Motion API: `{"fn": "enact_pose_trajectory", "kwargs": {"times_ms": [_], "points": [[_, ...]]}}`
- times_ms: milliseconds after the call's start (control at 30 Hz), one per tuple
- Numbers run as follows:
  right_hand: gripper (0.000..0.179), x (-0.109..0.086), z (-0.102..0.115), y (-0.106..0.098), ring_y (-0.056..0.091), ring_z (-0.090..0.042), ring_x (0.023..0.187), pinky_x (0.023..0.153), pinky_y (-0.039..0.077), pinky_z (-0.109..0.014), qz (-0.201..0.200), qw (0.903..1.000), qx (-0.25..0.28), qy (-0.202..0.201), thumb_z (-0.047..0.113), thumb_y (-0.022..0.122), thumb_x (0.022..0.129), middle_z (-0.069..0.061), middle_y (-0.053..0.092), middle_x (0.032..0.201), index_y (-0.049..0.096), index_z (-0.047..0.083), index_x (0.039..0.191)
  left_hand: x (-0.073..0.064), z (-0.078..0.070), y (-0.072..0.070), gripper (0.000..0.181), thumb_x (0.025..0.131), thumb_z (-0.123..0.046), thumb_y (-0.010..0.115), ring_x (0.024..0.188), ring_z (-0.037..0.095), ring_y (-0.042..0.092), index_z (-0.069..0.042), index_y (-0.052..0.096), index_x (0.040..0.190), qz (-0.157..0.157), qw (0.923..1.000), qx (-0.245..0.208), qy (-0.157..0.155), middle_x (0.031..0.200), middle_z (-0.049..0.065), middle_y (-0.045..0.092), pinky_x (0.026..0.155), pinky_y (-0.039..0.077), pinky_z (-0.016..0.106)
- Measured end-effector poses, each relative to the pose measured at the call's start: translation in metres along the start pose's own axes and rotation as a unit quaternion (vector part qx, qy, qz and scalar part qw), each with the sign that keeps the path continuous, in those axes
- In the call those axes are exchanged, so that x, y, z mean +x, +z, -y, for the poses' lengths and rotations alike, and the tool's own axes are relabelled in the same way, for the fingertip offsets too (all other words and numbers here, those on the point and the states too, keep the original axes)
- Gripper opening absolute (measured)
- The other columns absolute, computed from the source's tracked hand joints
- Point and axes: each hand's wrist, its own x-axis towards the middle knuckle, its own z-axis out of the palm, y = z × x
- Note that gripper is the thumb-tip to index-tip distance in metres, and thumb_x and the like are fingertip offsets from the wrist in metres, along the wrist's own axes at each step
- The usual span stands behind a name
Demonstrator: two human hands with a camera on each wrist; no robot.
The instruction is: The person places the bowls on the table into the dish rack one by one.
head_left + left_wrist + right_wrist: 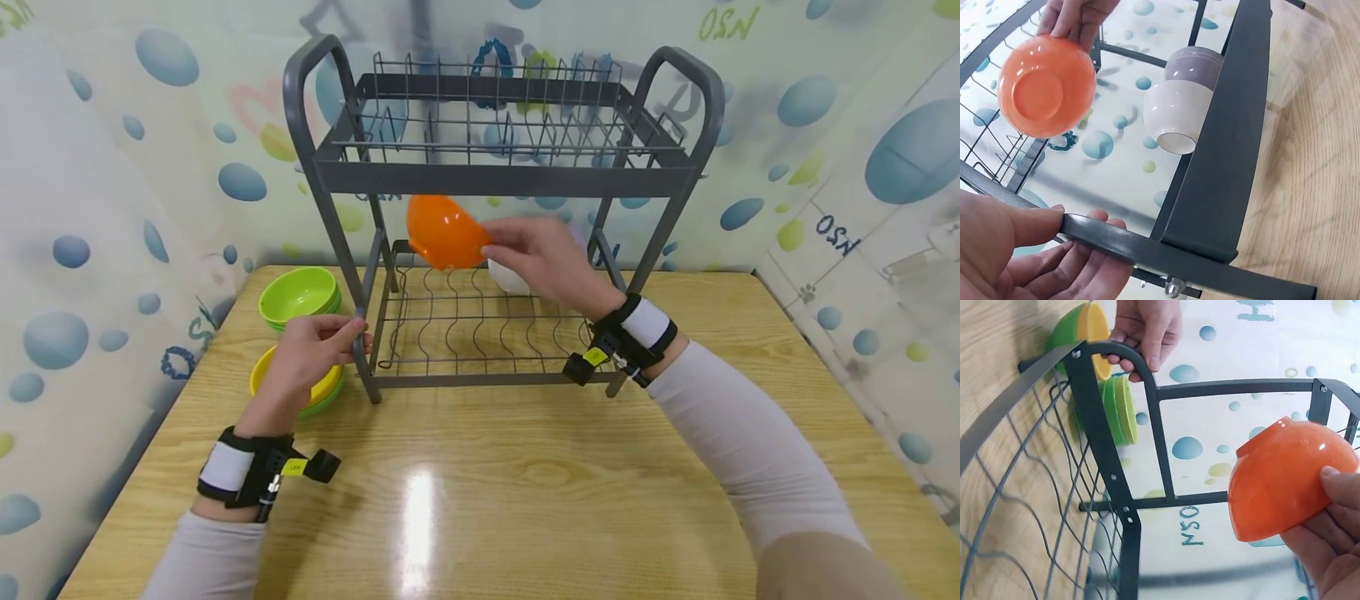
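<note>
My right hand (pixel 547 258) pinches the rim of an orange bowl (pixel 444 235) between thumb and fingers. The bowl hangs tilted in the gap between the two tiers of a dark grey dish rack (pixel 510 179), above the lower shelf. Its round base faces the camera in the left wrist view. My left hand (pixel 311 346) grips the rack's left front upright, thumb on one side and fingers curled behind. On the lower shelf, partly behind my right hand, sits a white bowl (pixel 1175 109). A purple-grey bowl (pixel 1194 65) stands beside it.
Left of the rack, lime-green bowls (pixel 300 293) are stacked on the wooden table (pixel 510 483). Nearer to me, a yellow bowl (pixel 324 388) sits in a green one, partly behind my left hand. A patterned sheet (pixel 180 250) hangs behind the rack.
</note>
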Motion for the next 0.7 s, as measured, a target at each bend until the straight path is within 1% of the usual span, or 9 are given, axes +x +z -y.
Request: {"fn": "enact_pose_trajectory", "kwargs": {"times_ms": [100,167,233,300,367,467,533,700], "points": [[0.036,0.008,-0.003,0.003,0.064,-0.007,0.105,0.094,0.051,-0.026,-0.003,0.9975,0.053,0.047,0.025,0.059,0.094,-0.001,0.068,0.121,0.062,0.016,0.129,0.0,-0.001,0.0,0.053,0.095,-0.045,0.051,0.086,0.013,0.065,-0.001,0.064,0.12,0.0,1.0,0.002,-0.002,0.109,0.017,0.068,0.079,0.057,0.024],[0.037,0.014,-0.006,0.006,0.064,-0.009,0.107,0.096,0.05,-0.027,-0.007,0.992,0.104,0.072,0.023,0.059,0.094,-0.002,0.067,0.123,0.061,0.015,0.13,0.0,-0.001,0.0,0.052,0.095,-0.045,0.052,0.086,0.013,0.066,-0.001,0.064,0.12,-0.001,1.0,0.002,-0.004,0.108,0.016,0.069,0.08,0.056,0.024],[0.038,0.018,-0.009,0.008,0.064,-0.011,0.107,0.096,0.051,-0.028,-0.013,0.9857,0.143,0.088,0.021,0.059,0.094,-0.004,0.067,0.124,0.06,0.013,0.131,0.001,0.0,0.0,0.052,0.094,-0.045,0.052,0.085,0.012,0.066,-0.001,0.064,0.12,0.0,1.0,0.002,-0.005,0.108,0.016,0.069,0.079,0.056,0.024],[0.039,0.022,-0.012,0.011,0.064,-0.013,0.108,0.095,0.052,-0.027,-0.022,0.9771,0.184,0.104,0.019,0.059,0.094,-0.006,0.066,0.126,0.059,0.011,0.132,0.001,0.001,-0.001,0.052,0.094,-0.045,0.052,0.085,0.012,0.065,-0.001,0.064,0.121,0.003,1.0,0.0,-0.004,0.109,0.016,0.069,0.079,0.056,0.022],[0.039,0.025,-0.015,0.014,0.064,-0.016,0.109,0.093,0.053,-0.029,-0.034,0.9665,0.227,0.115,0.015,0.058,0.094,-0.009,0.064,0.127,0.057,0.007,0.133,0.001,0.001,-0.001,0.054,0.095,-0.045,0.052,0.085,0.012,0.066,0.0,0.063,0.121,0.005,1.0,0.001,-0.002,0.109,0.017,0.069,0.078,0.056,0.022],[0.039,0.029,-0.021,0.019,0.063,-0.02,0.111,0.092,0.054,-0.031,-0.055,0.9478,0.286,0.131,0.01,0.057,0.094,-0.014,0.063,0.128,0.056,0.003,0.133,0.001,0.0,-0.002,0.054,0.095,-0.045,0.052,0.084,0.012,0.066,0.001,0.063,0.121,0.008,1.0,0.001,0.0,0.11,0.018,0.069,0.078,0.056,0.021],[0.039,0.032,-0.025,0.023,0.063,-0.022,0.112,0.091,0.054,-0.032,-0.066,0.9368,0.313,0.141,0.009,0.055,0.095,-0.016,0.062,0.129,0.055,0.002,0.133,0.001,0.0,-0.002,0.053,0.095,-0.045,0.052,0.084,0.012,0.066,0.001,0.063,0.121,0.007,1.0,-0.001,-0.001,0.11,0.019,0.069,0.078,0.056,0.021],[0.038,0.036,-0.036,0.033,0.064,-0.023,0.111,0.09,0.054,-0.031,-0.081,0.916,0.356,0.167,0.008,0.054,0.096,-0.017,0.061,0.129,0.055,0.001,0.133,0.001,0.0,-0.001,0.051,0.095,-0.044,0.053,0.084,0.012,0.066,0.0,0.064,0.119,0.005,1.0,0.0,-0.002,0.108,0.018,0.069,0.077,0.056,0.021]]}}
